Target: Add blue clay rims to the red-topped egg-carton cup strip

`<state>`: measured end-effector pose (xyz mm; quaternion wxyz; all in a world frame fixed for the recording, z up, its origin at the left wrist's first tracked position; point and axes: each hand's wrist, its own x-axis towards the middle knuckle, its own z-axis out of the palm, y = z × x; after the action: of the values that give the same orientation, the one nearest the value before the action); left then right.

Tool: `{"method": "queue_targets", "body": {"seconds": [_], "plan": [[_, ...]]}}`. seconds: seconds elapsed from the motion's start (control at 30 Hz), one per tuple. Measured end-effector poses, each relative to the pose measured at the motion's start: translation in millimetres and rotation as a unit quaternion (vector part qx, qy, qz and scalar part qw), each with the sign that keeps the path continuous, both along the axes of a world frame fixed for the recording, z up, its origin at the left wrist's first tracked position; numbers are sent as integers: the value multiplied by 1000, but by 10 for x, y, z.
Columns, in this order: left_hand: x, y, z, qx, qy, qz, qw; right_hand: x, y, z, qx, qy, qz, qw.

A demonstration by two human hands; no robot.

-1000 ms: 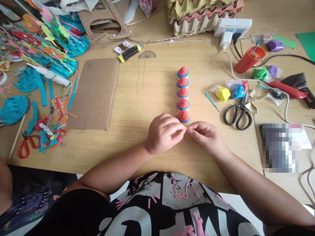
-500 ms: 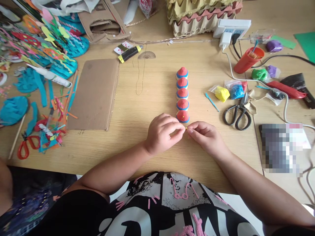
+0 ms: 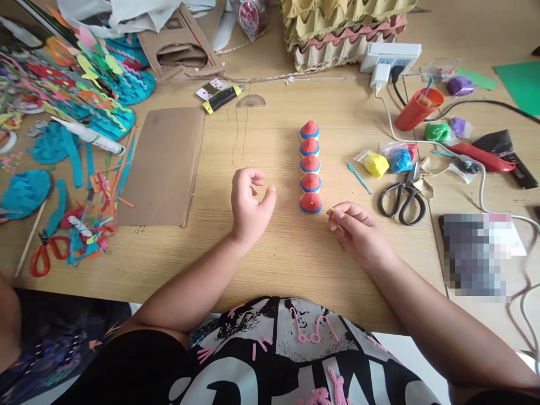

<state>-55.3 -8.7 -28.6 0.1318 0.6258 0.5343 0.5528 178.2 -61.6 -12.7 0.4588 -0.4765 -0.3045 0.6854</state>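
Observation:
Between the thumb and forefinger of my right hand (image 3: 356,228) is a small bit of yellow clay (image 3: 333,210). My left hand (image 3: 252,202) is raised over the table with thumb and fingers apart, holding nothing. Several red domes with blue rims and pale bases stand in a column on the table. The nearest red dome (image 3: 311,202) has a tiny yellow dot on top and is just left of my right fingertips. The farthest dome (image 3: 309,129) is plain red on top.
Right: a blue clay tool (image 3: 360,179), bagged yellow clay (image 3: 376,164), black-handled scissors (image 3: 404,199), a red cup (image 3: 417,109) and a power strip (image 3: 390,56) with cables. Left: a cardboard sheet (image 3: 162,166), red scissors (image 3: 48,254) and paper scraps. Egg trays (image 3: 346,34) are stacked behind.
My hands have parted. The left has moved left and up and opened, while the right has shifted slightly right, still pinching the yellow clay.

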Motion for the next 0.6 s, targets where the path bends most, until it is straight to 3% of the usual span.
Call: {"method": "queue_targets", "body": {"seconds": [0.13,0.23,0.33,0.4,0.6], "plan": [[35,-50,-3,-37,-55,-63,996,-5,4,20,2,11,0,1000],[109,-178,93,-8,-9,-102,995,-6,-10,16,3,2,13,1000],[193,-308,209,25,82,-205,975,-6,-35,4,5,-4,39,999],[235,-364,255,23,96,-247,964,-4,-54,-13,15,-10,65,998],[259,-390,243,15,102,-276,956,10,-86,-78,71,-26,144,987]]}}
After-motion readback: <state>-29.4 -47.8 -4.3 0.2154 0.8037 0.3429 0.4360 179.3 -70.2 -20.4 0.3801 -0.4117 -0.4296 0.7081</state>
